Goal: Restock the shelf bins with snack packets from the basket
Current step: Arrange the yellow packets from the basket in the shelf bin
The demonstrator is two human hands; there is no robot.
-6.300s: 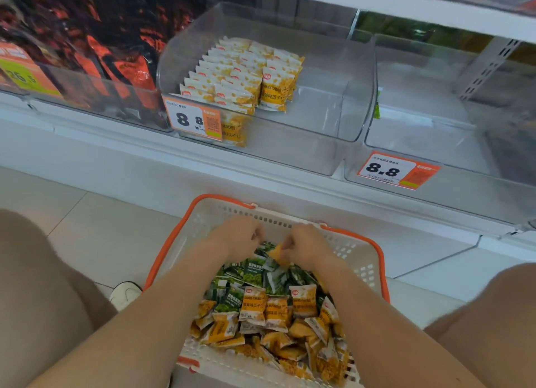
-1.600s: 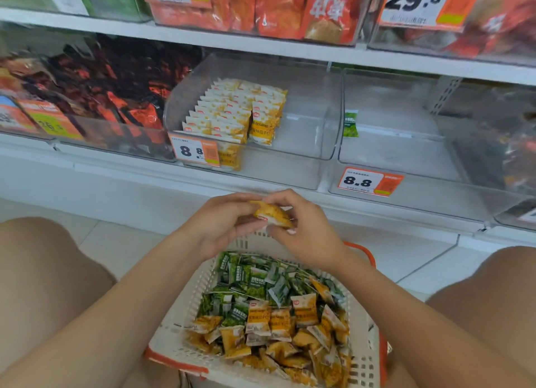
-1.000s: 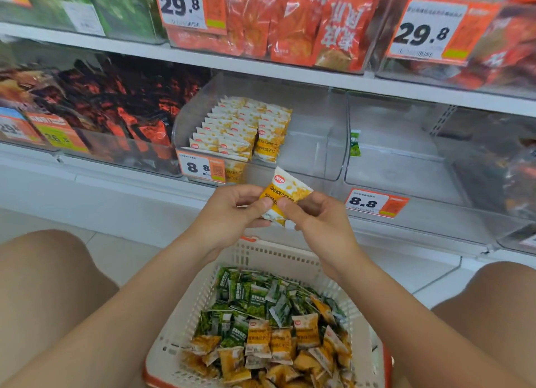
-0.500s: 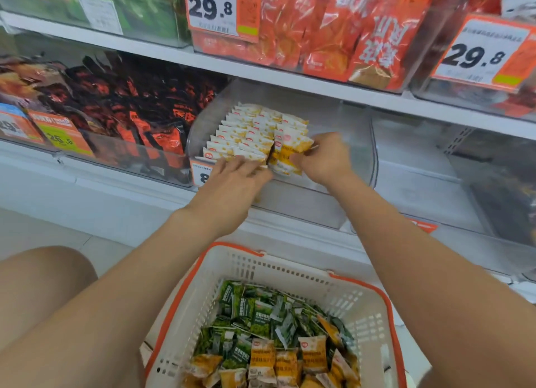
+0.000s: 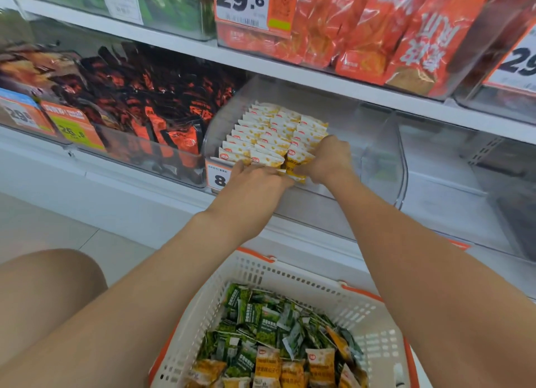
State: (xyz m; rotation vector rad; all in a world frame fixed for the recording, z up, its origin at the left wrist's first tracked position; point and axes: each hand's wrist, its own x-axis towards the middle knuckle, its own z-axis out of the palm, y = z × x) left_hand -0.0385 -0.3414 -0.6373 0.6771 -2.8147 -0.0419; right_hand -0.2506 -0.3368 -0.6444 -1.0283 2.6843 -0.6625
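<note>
Right grip (image 5: 327, 158) pinches a yellow packet (image 5: 295, 167) at the front edge of the clear bin (image 5: 383, 161); left grip (image 5: 255, 181), fingers straight, steadies the standing rows (image 5: 261, 129). We judge placement under way; next, seat it upright, release, return to the basket (image 5: 304, 283). Packets are glossy, crinkled pillows; bin rigid plastic; basket perforated.

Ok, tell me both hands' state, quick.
Left hand: open, fingers resting against the stacked yellow packets.
Right hand: gripping a yellow snack packet.
</note>
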